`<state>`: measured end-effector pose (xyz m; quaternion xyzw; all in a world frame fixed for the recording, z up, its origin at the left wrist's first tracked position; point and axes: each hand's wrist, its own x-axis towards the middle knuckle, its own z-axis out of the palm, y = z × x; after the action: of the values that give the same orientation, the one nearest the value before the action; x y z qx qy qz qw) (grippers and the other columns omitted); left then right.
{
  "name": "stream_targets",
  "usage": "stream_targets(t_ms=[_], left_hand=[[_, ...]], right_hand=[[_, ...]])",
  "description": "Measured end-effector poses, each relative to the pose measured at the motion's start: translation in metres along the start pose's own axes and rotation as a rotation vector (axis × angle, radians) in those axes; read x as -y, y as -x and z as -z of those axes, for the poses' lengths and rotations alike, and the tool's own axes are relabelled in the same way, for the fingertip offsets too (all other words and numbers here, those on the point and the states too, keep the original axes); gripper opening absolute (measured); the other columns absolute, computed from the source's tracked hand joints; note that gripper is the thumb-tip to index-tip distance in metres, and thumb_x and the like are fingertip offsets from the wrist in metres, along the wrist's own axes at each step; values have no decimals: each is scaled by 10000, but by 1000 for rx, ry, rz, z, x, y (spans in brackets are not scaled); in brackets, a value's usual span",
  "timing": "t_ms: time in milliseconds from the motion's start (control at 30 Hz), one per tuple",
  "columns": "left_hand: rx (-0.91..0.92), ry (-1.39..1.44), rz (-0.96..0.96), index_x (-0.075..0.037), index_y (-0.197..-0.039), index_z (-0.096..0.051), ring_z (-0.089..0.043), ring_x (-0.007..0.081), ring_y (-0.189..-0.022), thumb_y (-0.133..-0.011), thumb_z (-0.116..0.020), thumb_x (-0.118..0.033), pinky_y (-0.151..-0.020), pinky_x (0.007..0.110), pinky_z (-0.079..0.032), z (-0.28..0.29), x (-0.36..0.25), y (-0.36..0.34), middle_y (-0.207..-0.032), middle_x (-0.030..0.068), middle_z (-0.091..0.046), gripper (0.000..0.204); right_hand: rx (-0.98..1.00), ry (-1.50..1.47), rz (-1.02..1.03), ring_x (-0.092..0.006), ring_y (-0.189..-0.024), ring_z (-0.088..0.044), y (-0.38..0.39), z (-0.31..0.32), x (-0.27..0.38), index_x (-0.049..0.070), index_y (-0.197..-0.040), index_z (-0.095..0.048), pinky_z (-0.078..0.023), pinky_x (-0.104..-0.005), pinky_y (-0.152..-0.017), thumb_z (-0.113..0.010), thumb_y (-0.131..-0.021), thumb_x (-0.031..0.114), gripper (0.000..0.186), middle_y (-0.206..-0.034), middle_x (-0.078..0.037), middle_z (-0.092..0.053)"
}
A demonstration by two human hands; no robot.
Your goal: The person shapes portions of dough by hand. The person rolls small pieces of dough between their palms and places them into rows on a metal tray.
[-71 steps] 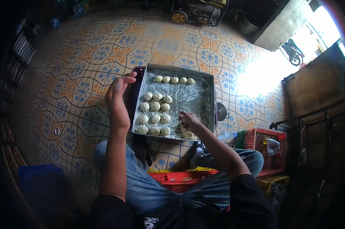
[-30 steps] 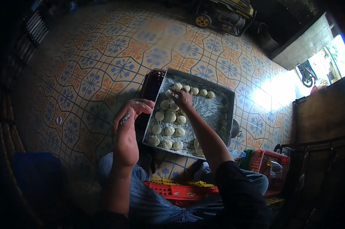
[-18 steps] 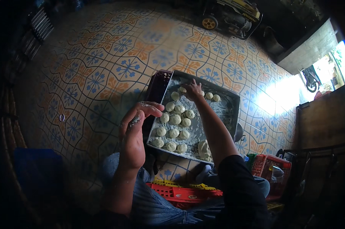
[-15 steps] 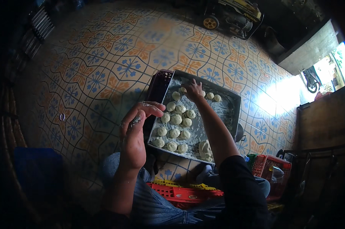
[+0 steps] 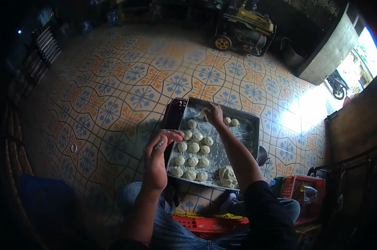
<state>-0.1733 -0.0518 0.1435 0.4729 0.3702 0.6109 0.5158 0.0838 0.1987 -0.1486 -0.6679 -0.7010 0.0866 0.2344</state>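
A metal tray holds several rows of pale dough balls, with a larger dough lump at its near right corner. My right hand reaches to the tray's back, fingers curled onto small pale dough that they partly hide. Two small balls sit just right of it. My left hand, dusted with flour, hovers by the tray's left edge with curved fingers and nothing visible in it.
A dark purple crate lies under the tray's left side. Red crates are below me and at the right. A metal pot sits right of the tray. A wheeled generator stands at the back; a blue object is at left.
My right hand moved from the tray's near right to its back row, where its fingers have now curled. Part of that row is hidden or gathered. The view has shifted.
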Motion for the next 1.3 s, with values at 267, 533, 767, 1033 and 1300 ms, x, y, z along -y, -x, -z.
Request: stream_targets(t_ms=[267,533,767,1033,1300], left_hand=[[26,-19,27,-2,-994,-638,-610,254,-1128,-1040,-403,-309,-1040,398,-396,-6,-2,-2,-1058,144,-659,390],[26,3,14,16,-962,-631,-613,277,-1128,-1037,-407,-303,-1079,445,-402,-9,-10,1,-1065,166,-656,397],[38,27,15,16,-958,-634,-616,281,-1124,-1038,-414,-312,-1078,450,-406,-14,-5,-7,-1062,165,-658,403],[46,86,-16,26,-994,-646,-600,245,-1129,-1020,-411,-210,-1077,400,-384,-8,-2,-6,-1072,150,-657,334],[24,36,1,29,-999,-645,-598,245,-1135,-1012,-408,-216,-1087,413,-376,-7,2,-3,-1082,155,-657,342]], right_hand=[[153,370,292,-361,-1208,-602,7,-35,-24,240,-1188,-742,-282,-755,-1090,-626,-892,309,325,-1219,-86,-703],[174,266,123,-337,-1388,-494,44,-37,12,286,-1508,-495,-171,-727,-1164,-590,-924,223,595,-1308,-198,-651],[146,269,140,-278,-1295,-529,26,-27,-14,318,-1382,-627,-291,-664,-1101,-778,-807,328,594,-1181,-55,-721],[47,200,178,-270,-1258,-545,23,-27,-5,331,-1381,-628,-365,-567,-992,-769,-779,325,619,-1135,-3,-743],[112,146,149,-297,-1496,-346,48,-38,29,263,-1443,-554,-164,-755,-1154,-668,-841,326,616,-1491,-60,-551]])
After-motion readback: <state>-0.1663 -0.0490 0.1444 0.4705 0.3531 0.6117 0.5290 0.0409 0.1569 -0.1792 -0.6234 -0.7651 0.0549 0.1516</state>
